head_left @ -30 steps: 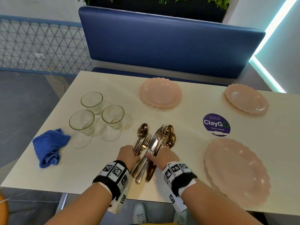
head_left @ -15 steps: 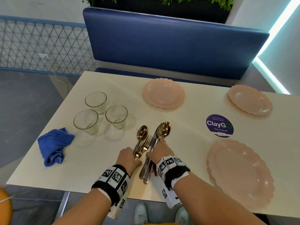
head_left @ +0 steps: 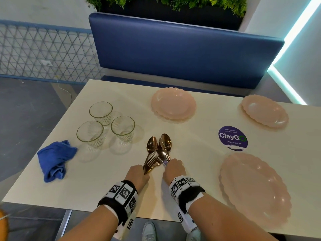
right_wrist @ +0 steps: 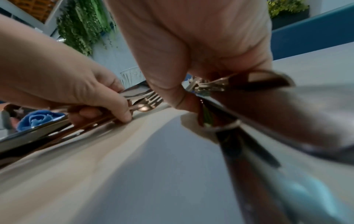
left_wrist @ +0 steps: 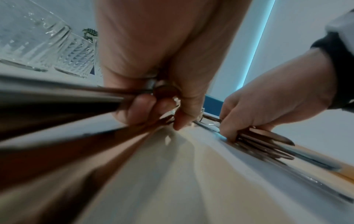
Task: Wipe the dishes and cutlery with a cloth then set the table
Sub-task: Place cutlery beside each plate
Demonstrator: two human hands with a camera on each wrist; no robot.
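Both hands work at a bundle of rose-gold cutlery (head_left: 157, 153) near the front edge of the pale worktop (head_left: 107, 173). The left hand (head_left: 138, 174) has its fingers curled round a group of handles, with forks fanning out past its knuckles. The right hand (head_left: 173, 169) clasps another group, its thumb and fingers closed over the handles, as the right wrist view shows. Spoon bowls (head_left: 165, 140) stick out beyond both hands and lie side by side, touching. From the left wrist view, the handles in the left hand (left_wrist: 145, 94) run back toward the camera, and the right hand (left_wrist: 268, 112) presses its set down against the worktop.

A crumpled blue cloth (head_left: 54, 159) lies on the worktop to the left, well apart from the hands. Three empty clear glasses (head_left: 106, 124) stand upright in a tight cluster between the cloth and the cutlery. Three pink scalloped plates sit on the worktop: one at the far middle (head_left: 173, 103), one at the far right (head_left: 264, 110), and a larger one at the near right (head_left: 253, 190). A round purple sticker (head_left: 232, 138) lies flat between the plates. A blue padded bench back (head_left: 182, 53) runs behind the worktop, with green plants (head_left: 165, 2) above it.
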